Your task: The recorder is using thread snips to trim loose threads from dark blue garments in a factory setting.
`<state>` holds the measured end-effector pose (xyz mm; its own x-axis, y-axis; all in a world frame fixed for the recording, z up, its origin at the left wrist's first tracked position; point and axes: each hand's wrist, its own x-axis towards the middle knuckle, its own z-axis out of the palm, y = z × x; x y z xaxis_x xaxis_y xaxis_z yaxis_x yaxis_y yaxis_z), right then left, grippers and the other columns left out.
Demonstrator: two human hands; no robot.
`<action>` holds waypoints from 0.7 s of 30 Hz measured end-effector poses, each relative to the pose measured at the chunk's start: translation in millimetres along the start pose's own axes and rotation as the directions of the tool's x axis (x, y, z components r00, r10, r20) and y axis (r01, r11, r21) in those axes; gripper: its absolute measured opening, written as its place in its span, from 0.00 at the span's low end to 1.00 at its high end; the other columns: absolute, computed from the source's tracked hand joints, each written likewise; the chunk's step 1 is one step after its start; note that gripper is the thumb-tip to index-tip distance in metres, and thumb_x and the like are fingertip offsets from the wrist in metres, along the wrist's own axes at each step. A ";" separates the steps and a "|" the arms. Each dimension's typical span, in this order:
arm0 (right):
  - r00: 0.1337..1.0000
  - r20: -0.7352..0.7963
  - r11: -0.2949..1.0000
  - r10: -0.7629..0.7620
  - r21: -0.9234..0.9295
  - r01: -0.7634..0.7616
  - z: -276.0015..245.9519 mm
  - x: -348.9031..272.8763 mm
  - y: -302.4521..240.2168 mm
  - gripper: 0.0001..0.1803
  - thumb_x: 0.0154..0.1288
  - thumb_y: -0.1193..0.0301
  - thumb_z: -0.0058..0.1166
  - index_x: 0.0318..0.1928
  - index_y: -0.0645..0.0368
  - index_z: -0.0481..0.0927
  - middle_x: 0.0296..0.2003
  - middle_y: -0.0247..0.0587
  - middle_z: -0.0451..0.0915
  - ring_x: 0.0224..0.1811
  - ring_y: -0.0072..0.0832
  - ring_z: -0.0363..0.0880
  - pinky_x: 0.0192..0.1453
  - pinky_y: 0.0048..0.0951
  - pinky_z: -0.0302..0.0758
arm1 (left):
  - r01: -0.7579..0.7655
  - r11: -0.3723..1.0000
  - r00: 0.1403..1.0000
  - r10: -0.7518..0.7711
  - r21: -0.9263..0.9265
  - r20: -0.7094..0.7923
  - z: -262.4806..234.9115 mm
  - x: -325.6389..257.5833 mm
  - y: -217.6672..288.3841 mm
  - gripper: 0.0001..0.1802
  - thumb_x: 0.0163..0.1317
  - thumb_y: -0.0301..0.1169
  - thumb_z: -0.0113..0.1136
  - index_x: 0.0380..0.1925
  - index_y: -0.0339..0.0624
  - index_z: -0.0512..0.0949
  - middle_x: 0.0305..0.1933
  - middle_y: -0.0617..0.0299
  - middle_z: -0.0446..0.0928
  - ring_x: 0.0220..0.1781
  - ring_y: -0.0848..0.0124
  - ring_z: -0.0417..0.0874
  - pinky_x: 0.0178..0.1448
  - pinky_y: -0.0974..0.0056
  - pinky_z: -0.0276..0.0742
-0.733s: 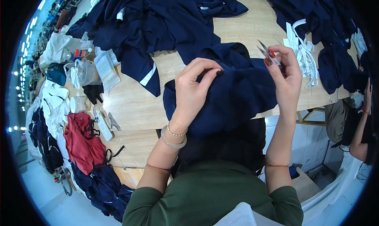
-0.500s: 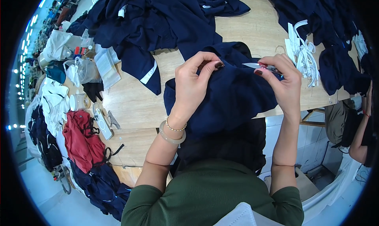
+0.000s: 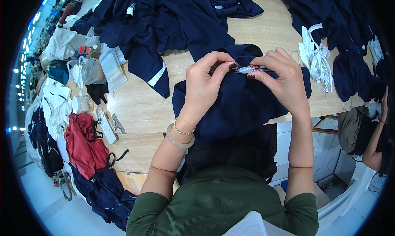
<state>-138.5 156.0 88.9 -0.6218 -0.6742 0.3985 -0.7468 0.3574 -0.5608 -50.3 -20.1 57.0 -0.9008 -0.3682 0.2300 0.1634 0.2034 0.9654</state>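
Observation:
A navy garment (image 3: 242, 108) lies bunched at the near table edge and hangs down toward my lap. My left hand (image 3: 203, 81) pinches its upper part between thumb and forefinger; any thread held there is too small to make out. In my right hand (image 3: 284, 79) are small thread snips (image 3: 243, 70), gripped between thumb and fingers. Their silvery pointed blades aim left, with the tip close against my left fingertips. My fingers cover most of the snips' handle.
More navy garments (image 3: 164, 26) are heaped along the far side of the wooden table (image 3: 140, 112). White strips (image 3: 317, 63) lie at right. A red cloth bag (image 3: 84, 145), a phone (image 3: 107, 128) and plastic bags sit at left. Another person's arm (image 3: 376, 145) shows far right.
My right hand has moved left with the snips, bringing their tip from a short distance away to my left fingertips. My left hand keeps its pinch, shifted slightly right.

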 end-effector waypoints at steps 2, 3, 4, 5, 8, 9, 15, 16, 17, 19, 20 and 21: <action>1.000 0.013 1.000 -0.016 -0.021 0.016 -0.5 1.0 -1.6 0.10 0.49 0.67 0.68 0.30 0.58 0.83 0.22 0.32 0.75 0.28 0.27 0.69 0.30 0.28 0.66 | -0.002 1.000 1.000 0.002 0.006 -0.004 0.0 -0.7 -1.2 0.02 0.61 0.21 0.60 0.33 0.32 0.80 0.29 0.60 0.82 0.31 0.76 0.83 0.38 0.74 0.76; 1.000 0.014 1.000 -0.016 -0.021 0.017 -0.8 1.2 -2.9 0.10 0.49 0.67 0.68 0.30 0.58 0.83 0.22 0.32 0.75 0.28 0.27 0.69 0.30 0.28 0.66 | -0.002 1.000 1.000 0.002 0.006 -0.005 0.1 -1.3 -0.8 0.02 0.61 0.21 0.60 0.33 0.32 0.80 0.29 0.60 0.82 0.31 0.76 0.83 0.38 0.74 0.76; 0.999 0.018 0.999 -0.033 -0.038 0.033 -1.5 1.9 -4.5 0.10 0.49 0.68 0.68 0.30 0.58 0.83 0.22 0.32 0.75 0.28 0.27 0.68 0.30 0.28 0.66 | -0.007 1.000 1.000 0.007 0.009 -0.006 0.1 -1.2 0.3 0.02 0.61 0.21 0.60 0.33 0.32 0.80 0.29 0.60 0.83 0.31 0.76 0.83 0.38 0.74 0.76; 0.999 0.023 0.997 -0.049 -0.054 0.050 -1.8 2.2 -5.3 0.10 0.49 0.68 0.68 0.30 0.58 0.83 0.21 0.32 0.75 0.28 0.27 0.68 0.30 0.28 0.66 | -0.012 1.000 1.000 0.012 0.012 -0.007 0.2 -1.2 0.8 0.02 0.61 0.21 0.60 0.33 0.32 0.80 0.29 0.60 0.83 0.31 0.76 0.83 0.37 0.74 0.76; 0.999 0.024 0.998 -0.034 -0.052 0.035 -2.2 1.7 -3.1 0.10 0.48 0.67 0.68 0.29 0.58 0.83 0.21 0.33 0.75 0.28 0.27 0.68 0.30 0.28 0.66 | -0.011 1.000 1.000 0.011 0.005 -0.018 -0.2 -0.9 -0.9 0.02 0.61 0.21 0.60 0.33 0.32 0.80 0.29 0.60 0.83 0.31 0.76 0.83 0.37 0.74 0.76; 0.999 0.024 0.998 -0.035 -0.052 0.036 -2.3 1.7 -2.4 0.10 0.48 0.67 0.68 0.29 0.58 0.83 0.21 0.33 0.75 0.28 0.27 0.68 0.30 0.28 0.66 | -0.011 1.000 1.000 0.012 0.005 -0.019 -0.5 -0.9 -0.2 0.02 0.61 0.21 0.60 0.33 0.32 0.80 0.29 0.60 0.83 0.31 0.76 0.83 0.37 0.74 0.76; 1.000 0.002 0.999 -0.021 -0.032 0.021 1.0 3.4 -2.2 0.11 0.48 0.66 0.68 0.30 0.58 0.83 0.21 0.33 0.75 0.28 0.27 0.69 0.31 0.29 0.67 | -0.004 1.000 1.000 0.004 0.014 -0.021 -1.3 -1.1 1.0 0.02 0.61 0.21 0.60 0.32 0.33 0.80 0.29 0.61 0.83 0.31 0.76 0.83 0.37 0.74 0.76; 1.000 0.010 0.999 -0.022 -0.039 0.022 1.6 3.6 -2.3 0.11 0.48 0.66 0.69 0.30 0.58 0.83 0.21 0.33 0.75 0.28 0.28 0.69 0.31 0.29 0.67 | 0.002 1.000 1.000 -0.002 0.018 -0.019 -1.4 -1.6 1.7 0.02 0.61 0.21 0.60 0.32 0.33 0.80 0.29 0.61 0.83 0.31 0.77 0.83 0.37 0.74 0.76; 1.000 0.018 0.999 -0.023 -0.047 0.023 2.2 3.8 -2.5 0.11 0.48 0.66 0.69 0.30 0.58 0.83 0.22 0.33 0.75 0.28 0.28 0.69 0.31 0.29 0.67 | 0.008 1.000 1.000 -0.007 0.022 -0.018 -1.5 -1.8 2.1 0.02 0.60 0.21 0.61 0.32 0.32 0.80 0.29 0.61 0.83 0.30 0.77 0.82 0.37 0.74 0.75; 0.999 0.017 0.998 -0.030 -0.051 0.031 3.2 4.4 -3.3 0.12 0.48 0.66 0.68 0.30 0.58 0.83 0.22 0.32 0.76 0.28 0.28 0.69 0.31 0.29 0.67 | 0.006 1.000 1.000 -0.005 0.018 -0.020 -0.9 -1.7 0.2 0.02 0.60 0.21 0.61 0.32 0.32 0.80 0.28 0.61 0.82 0.30 0.78 0.82 0.37 0.74 0.75; 0.999 0.017 0.998 -0.038 -0.056 0.039 3.4 4.5 -3.6 0.12 0.48 0.65 0.68 0.30 0.59 0.83 0.23 0.32 0.76 0.28 0.28 0.69 0.32 0.29 0.67 | 0.004 1.000 1.000 -0.004 0.014 -0.022 -0.8 -1.8 -0.5 0.02 0.60 0.21 0.61 0.31 0.32 0.80 0.28 0.62 0.82 0.29 0.78 0.81 0.36 0.74 0.75; 0.999 0.017 0.998 -0.038 -0.055 0.039 3.3 4.6 -3.7 0.12 0.48 0.65 0.68 0.30 0.59 0.83 0.23 0.32 0.76 0.28 0.28 0.69 0.32 0.29 0.67 | 0.004 1.000 1.000 -0.004 0.014 -0.022 -1.1 -2.1 -0.4 0.02 0.60 0.21 0.61 0.31 0.32 0.80 0.28 0.62 0.82 0.29 0.78 0.81 0.36 0.74 0.75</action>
<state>-137.7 149.4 90.4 -0.5887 -0.6982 0.4074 -0.7826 0.3659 -0.5037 -48.1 -20.4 56.2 -0.8923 -0.3890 0.2291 0.1539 0.2148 0.9644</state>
